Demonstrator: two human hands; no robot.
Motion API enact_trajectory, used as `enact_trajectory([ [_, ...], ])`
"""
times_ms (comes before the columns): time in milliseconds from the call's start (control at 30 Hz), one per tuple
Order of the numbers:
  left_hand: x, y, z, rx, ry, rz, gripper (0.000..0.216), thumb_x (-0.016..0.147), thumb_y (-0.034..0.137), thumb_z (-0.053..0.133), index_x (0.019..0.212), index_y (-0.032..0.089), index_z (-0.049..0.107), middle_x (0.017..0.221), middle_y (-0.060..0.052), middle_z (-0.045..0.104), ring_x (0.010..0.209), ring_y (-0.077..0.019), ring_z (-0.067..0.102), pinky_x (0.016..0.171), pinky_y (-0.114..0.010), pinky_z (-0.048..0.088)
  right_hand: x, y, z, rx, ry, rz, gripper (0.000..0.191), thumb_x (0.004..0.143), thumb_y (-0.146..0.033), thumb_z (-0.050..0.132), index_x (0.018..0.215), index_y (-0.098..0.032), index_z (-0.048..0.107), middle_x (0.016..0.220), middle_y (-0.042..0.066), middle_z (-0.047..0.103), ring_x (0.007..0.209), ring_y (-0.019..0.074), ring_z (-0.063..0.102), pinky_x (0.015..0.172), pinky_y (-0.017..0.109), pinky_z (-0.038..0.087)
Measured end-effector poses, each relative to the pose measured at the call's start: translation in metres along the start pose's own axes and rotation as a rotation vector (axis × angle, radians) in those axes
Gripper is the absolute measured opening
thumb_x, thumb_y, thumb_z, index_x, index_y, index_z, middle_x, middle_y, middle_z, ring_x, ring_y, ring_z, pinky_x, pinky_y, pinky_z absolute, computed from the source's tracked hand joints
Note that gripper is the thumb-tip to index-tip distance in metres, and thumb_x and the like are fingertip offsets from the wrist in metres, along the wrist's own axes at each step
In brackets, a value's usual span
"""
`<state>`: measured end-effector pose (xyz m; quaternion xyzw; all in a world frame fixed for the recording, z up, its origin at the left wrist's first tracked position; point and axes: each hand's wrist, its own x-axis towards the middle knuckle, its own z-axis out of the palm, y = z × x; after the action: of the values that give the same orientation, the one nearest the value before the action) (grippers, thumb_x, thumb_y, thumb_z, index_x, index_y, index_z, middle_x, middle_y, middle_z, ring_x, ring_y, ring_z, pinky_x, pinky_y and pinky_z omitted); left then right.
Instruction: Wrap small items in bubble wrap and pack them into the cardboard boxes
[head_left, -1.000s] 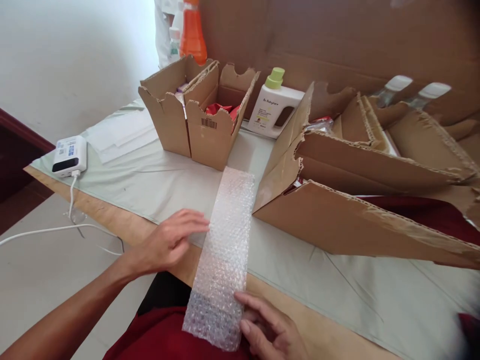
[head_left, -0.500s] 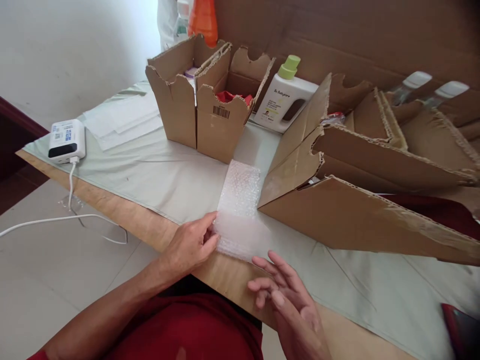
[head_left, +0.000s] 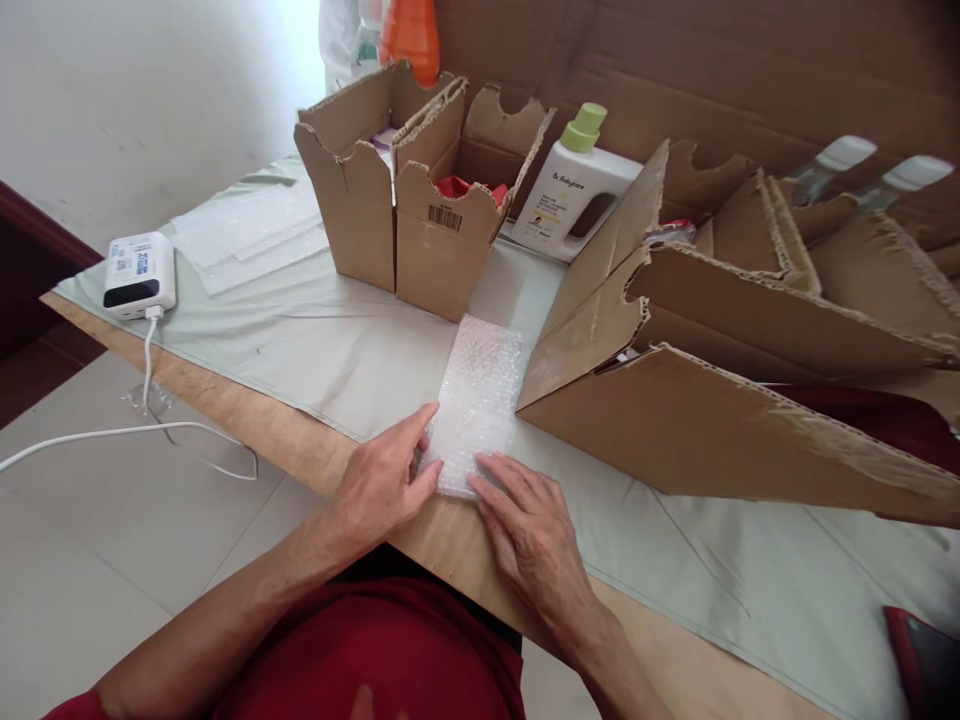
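A clear bubble wrap piece (head_left: 481, 375) lies flat near the table's front edge, its near part looking folded over. At its left edge rests my left hand (head_left: 384, 478), with thumb and index finger apart and the other fingers curled partly out of sight. My right hand (head_left: 534, 525) lies over the near right corner, fingers stretched out and fingertips pressing on the plastic. Neither hand grasps it.
Two cardboard bins (head_left: 442, 245) stand behind the wrap, beside a white detergent bottle (head_left: 559, 200). A larger cardboard box (head_left: 675, 430) is close on the right. White sheets (head_left: 247, 240) and a cabled white device (head_left: 140, 272) are on the left.
My right hand has come in left and forward from the air onto the bubble wrap. The wrap's near right flap now lies inward. My left hand stays at the left edge.
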<state>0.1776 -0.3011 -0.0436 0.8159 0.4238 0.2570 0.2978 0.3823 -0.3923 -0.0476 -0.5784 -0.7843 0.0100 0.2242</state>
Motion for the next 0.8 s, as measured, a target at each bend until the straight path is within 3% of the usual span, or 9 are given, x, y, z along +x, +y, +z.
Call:
enact_trajectory([
  [67,-0.009,0.001,-0.005,0.036,0.069,0.146,0.055,0.092,0.022,0.063,0.144,0.013,0.049,0.12,-0.014,0.069,0.104,-0.0259,0.068,0.09,-0.042,0.057,0.003,0.0,-0.006,0.04,0.003,-0.002,0.029,0.1,-0.008,0.049,0.118,-0.021,0.068,0.127,0.009,0.074,0.119,0.0274,0.068,0.092,0.045,0.052],
  [133,-0.016,0.001,-0.009,0.058,0.062,0.277,0.05,0.092,0.021,0.065,0.14,0.016,0.054,0.134,-0.017,0.064,0.126,-0.0312,0.059,0.103,-0.049,0.052,0.007,-0.001,-0.013,0.128,-0.013,0.003,0.027,0.102,-0.011,0.049,0.119,-0.022,0.067,0.121,0.008,0.076,0.112,0.0241,0.071,0.092,0.043,0.052],
  [200,-0.02,0.0,-0.008,0.036,0.036,0.341,0.038,0.093,0.014,0.061,0.131,0.017,0.06,0.125,-0.014,0.07,0.122,-0.0299,0.06,0.102,-0.048,0.052,0.011,-0.001,-0.018,0.25,-0.056,0.049,0.025,0.103,-0.014,0.049,0.118,-0.023,0.068,0.113,0.005,0.078,0.103,0.0199,0.072,0.09,0.038,0.054],
  [300,-0.017,-0.002,-0.002,-0.043,0.035,0.271,0.028,0.094,0.009,0.057,0.12,0.015,0.066,0.093,-0.007,0.075,0.091,-0.023,0.067,0.083,-0.039,0.057,0.013,0.0,-0.021,0.378,-0.082,0.187,0.023,0.104,-0.02,0.051,0.119,-0.025,0.068,0.109,0.002,0.078,0.097,0.0178,0.073,0.085,0.033,0.056],
  [400,-0.008,-0.004,0.004,-0.063,0.057,0.155,0.03,0.092,0.011,0.061,0.122,0.011,0.066,0.086,-0.006,0.072,0.076,-0.0199,0.065,0.071,-0.034,0.057,0.008,0.002,-0.019,0.25,0.1,0.236,0.025,0.102,-0.02,0.056,0.124,-0.024,0.066,0.117,0.007,0.075,0.104,0.0215,0.072,0.087,0.036,0.056],
  [500,0.0,-0.005,0.009,0.002,0.072,0.135,0.034,0.091,0.011,0.061,0.125,0.01,0.064,0.091,-0.007,0.07,0.077,-0.0206,0.065,0.071,-0.034,0.058,0.003,0.001,-0.016,0.059,0.212,0.112,0.025,0.098,-0.013,0.057,0.121,-0.021,0.065,0.116,0.011,0.073,0.106,0.024,0.069,0.089,0.039,0.053],
  [633,0.002,-0.007,0.012,0.096,0.115,0.137,0.034,0.094,0.014,0.058,0.128,0.014,0.062,0.103,-0.01,0.067,0.088,-0.0229,0.068,0.074,-0.035,0.059,0.006,0.001,-0.005,-0.004,0.065,-0.008,0.025,0.098,-0.014,0.056,0.121,-0.019,0.065,0.123,0.011,0.074,0.12,0.0291,0.065,0.092,0.043,0.051],
  [800,-0.009,-0.005,0.004,0.113,0.137,0.276,0.03,0.095,0.019,0.063,0.125,0.015,0.063,0.124,-0.016,0.065,0.115,-0.0297,0.061,0.097,-0.046,0.054,0.014,0.007,0.0,0.069,0.029,0.016,0.023,0.103,-0.017,0.05,0.119,-0.021,0.067,0.119,0.009,0.076,0.118,0.0272,0.067,0.093,0.044,0.051],
])
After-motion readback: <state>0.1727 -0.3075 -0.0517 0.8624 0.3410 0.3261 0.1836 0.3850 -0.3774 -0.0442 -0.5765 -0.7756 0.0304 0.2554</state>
